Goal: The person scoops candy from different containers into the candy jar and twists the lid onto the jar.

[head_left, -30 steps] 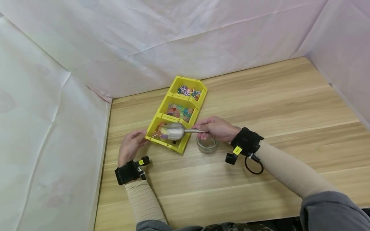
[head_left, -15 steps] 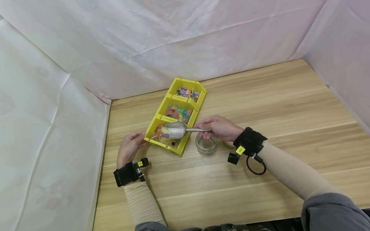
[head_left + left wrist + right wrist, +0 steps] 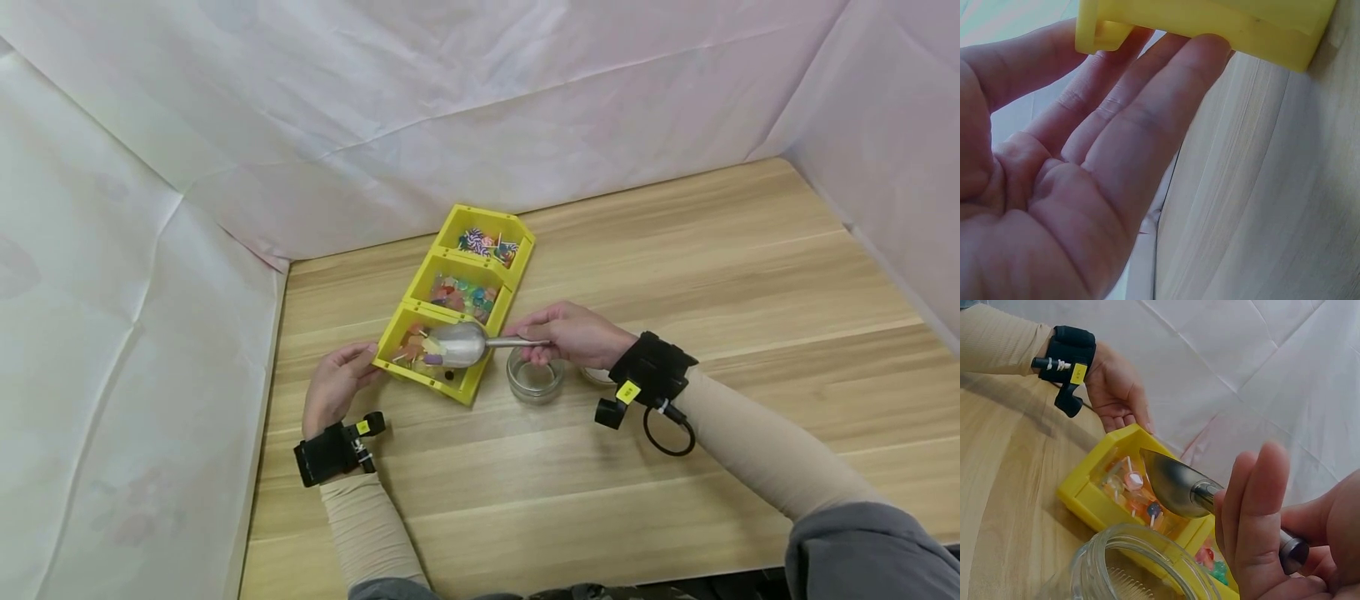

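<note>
A yellow three-compartment tray (image 3: 397, 326) (image 3: 1079, 487) (image 3: 1222, 25) lies on the wooden table, with coloured sweets (image 3: 467, 293) in each section. My right hand (image 3: 572, 333) (image 3: 1272, 550) grips the handle of a metal scoop (image 3: 459, 344) (image 3: 1175, 484); the scoop's bowl holds a few sweets and hovers over the nearest compartment. My left hand (image 3: 336, 382) (image 3: 1085, 156) (image 3: 1116, 394) rests with straight fingers against the tray's near left corner. An empty glass jar (image 3: 535, 379) (image 3: 1129, 569) stands just right of the tray, under my right hand.
White sheeting walls (image 3: 135, 275) enclose the table at the left, back and right. A small round lid (image 3: 597, 377) lies behind my right wrist. Bare wood (image 3: 750, 275) stretches to the right and toward the near edge.
The scoop has lifted slightly and drawn a little to the right over the nearest compartment. My left hand stays against the tray.
</note>
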`<action>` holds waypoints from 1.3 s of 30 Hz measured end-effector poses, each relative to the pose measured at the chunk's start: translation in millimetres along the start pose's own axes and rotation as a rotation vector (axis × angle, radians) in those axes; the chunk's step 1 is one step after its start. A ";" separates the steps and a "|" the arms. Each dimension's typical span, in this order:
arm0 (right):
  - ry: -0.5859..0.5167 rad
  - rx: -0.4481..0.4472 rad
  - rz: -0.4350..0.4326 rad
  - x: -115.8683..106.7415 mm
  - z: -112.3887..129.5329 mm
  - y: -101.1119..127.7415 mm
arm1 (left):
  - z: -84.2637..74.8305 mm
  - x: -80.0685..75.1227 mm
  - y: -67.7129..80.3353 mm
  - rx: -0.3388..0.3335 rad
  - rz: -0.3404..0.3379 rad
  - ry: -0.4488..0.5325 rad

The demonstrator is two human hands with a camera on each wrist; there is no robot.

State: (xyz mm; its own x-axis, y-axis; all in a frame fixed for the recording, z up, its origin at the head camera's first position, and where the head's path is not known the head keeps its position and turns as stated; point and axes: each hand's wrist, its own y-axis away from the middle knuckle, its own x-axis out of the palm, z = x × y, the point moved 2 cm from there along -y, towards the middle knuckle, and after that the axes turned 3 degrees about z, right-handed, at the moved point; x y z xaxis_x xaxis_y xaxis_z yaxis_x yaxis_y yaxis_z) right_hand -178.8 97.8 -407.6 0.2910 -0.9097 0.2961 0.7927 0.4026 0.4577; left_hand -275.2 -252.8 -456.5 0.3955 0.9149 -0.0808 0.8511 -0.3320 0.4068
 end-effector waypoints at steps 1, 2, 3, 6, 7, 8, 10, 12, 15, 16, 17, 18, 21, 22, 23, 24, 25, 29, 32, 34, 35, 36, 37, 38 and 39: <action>0.002 -0.001 0.000 0.0 -0.1 0.5 | 0.0 0.0 0.1 0.000 0.000 0.000; 0.005 -0.002 -0.001 0.0 -0.3 1.0 | -0.1 0.0 0.3 0.000 0.000 0.002; 0.013 -0.003 -0.001 -0.1 -0.4 1.7 | -0.2 0.0 0.5 0.001 0.000 0.002; 0.037 -0.008 0.000 -0.4 -1.1 3.4 | -0.5 -0.1 1.1 0.000 -0.002 0.005; 0.041 -0.008 -0.001 -0.5 -1.4 4.0 | -0.6 0.0 1.3 0.000 -0.002 0.007; 0.046 -0.009 0.000 -0.7 -1.5 4.7 | -0.6 0.0 1.5 -0.002 -0.003 0.009; 0.054 -0.010 0.001 -1.6 -1.6 6.2 | -0.7 -0.1 1.8 -0.006 -0.003 0.011; 0.049 -0.009 -0.002 -3.1 -1.9 7.5 | -0.9 -0.1 2.0 -0.009 -0.004 0.013; 0.061 -0.018 -0.002 -6.3 -2.1 11.1 | -1.6 0.0 2.3 -0.008 -0.004 0.010; 0.059 -0.021 -0.004 -7.3 -2.2 12.5 | -1.9 0.2 2.4 -0.007 -0.004 0.006; 0.062 -0.025 -0.003 -8.3 -2.3 13.9 | -2.2 0.4 2.5 -0.005 -0.006 0.004; 0.066 -0.030 -0.001 -9.4 -2.2 15.7 | -2.4 0.6 2.6 -0.004 -0.007 -0.001; 0.066 -0.043 0.008 -11.9 -1.9 21.3 | -2.9 1.1 3.1 -0.003 -0.016 -0.015; 0.064 -0.046 0.011 -12.6 -1.8 23.3 | -2.9 1.2 3.2 -0.004 -0.017 -0.019; 0.064 -0.048 0.014 -13.3 -1.5 25.3 | -2.8 1.2 3.4 -0.006 -0.018 -0.021; 0.064 -0.052 0.017 -14.2 -1.2 27.5 | -2.7 1.2 3.5 -0.008 -0.019 -0.022; 0.063 -0.056 0.020 -15.1 -1.0 29.7 | -2.6 1.4 3.6 -0.008 -0.020 -0.020; 0.077 -0.077 0.028 -19.7 0.3 40.4 | -2.0 1.4 3.7 -0.010 -0.021 -0.024; 0.074 -0.084 0.020 -24.3 0.9 49.5 | -1.8 1.2 3.6 -0.007 -0.023 -0.040; 0.059 -0.082 0.004 -27.7 1.1 56.1 | -1.7 0.9 3.5 -0.009 -0.025 -0.050; 0.054 -0.082 -0.004 -29.4 1.2 59.3 | -1.7 0.8 3.6 -0.009 -0.026 -0.054; 0.056 -0.084 -0.007 -31.5 1.0 62.4 | -1.4 0.7 3.6 -0.011 -0.029 -0.058; 0.062 -0.087 -0.012 -33.7 0.8 65.8 | -1.2 0.8 3.4 -0.013 -0.029 -0.062; 0.069 -0.090 -0.016 -35.9 0.6 69.2 | -1.2 0.8 3.5 -0.014 -0.032 -0.065; 0.076 -0.094 -0.020 -38.0 0.5 73.0 | -1.2 0.8 3.8 -0.015 -0.033 -0.070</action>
State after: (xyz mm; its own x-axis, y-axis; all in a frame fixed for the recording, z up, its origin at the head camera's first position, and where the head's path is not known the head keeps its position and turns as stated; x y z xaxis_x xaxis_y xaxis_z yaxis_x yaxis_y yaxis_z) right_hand -132.3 161.8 -385.1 0.3119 -0.9239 0.2218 0.8443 0.3766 0.3813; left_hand -272.2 -253.1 -453.9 0.3910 0.9069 -0.1571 0.8589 -0.2981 0.4164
